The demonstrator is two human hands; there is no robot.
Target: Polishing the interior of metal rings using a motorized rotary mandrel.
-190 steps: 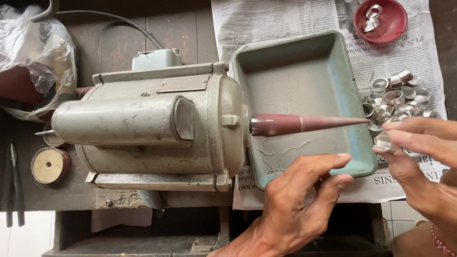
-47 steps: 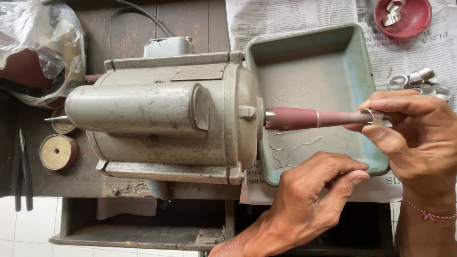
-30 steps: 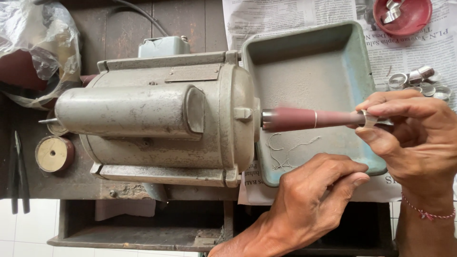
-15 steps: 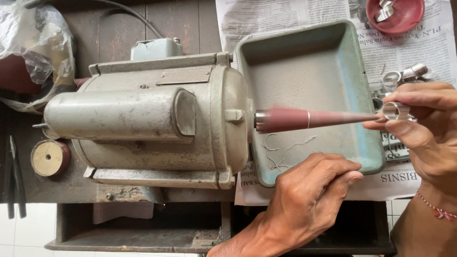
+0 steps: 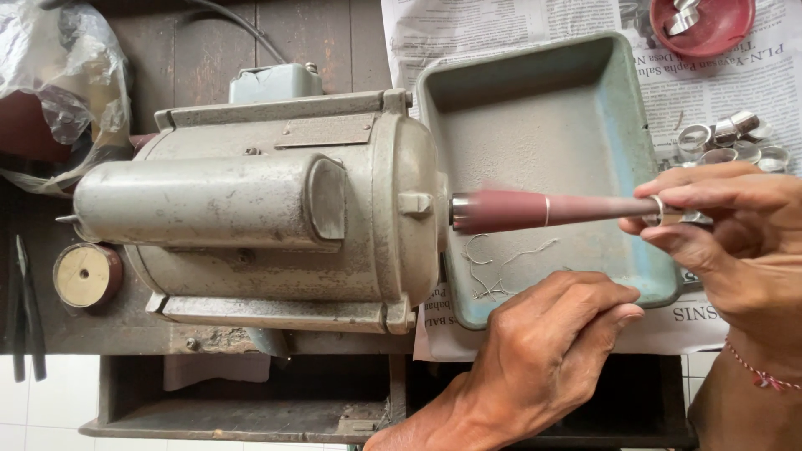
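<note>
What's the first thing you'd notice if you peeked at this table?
A big grey motor fills the middle, with a reddish cone sticking out of its right end over a green tray. The right hand holds a small metal ring on the cone's thin tip, and the left hand rests at the tray's near edge. More rings lie on newspaper to the right.

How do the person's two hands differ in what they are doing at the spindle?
The right hand pinches a small metal ring at the tip of the reddish tapered spindle; the left hand holds nothing. The right hand's fingers are extended toward the spindle; the left hand is loosely curled, resting at the front rim of the green tray. Both are bare.
</note>
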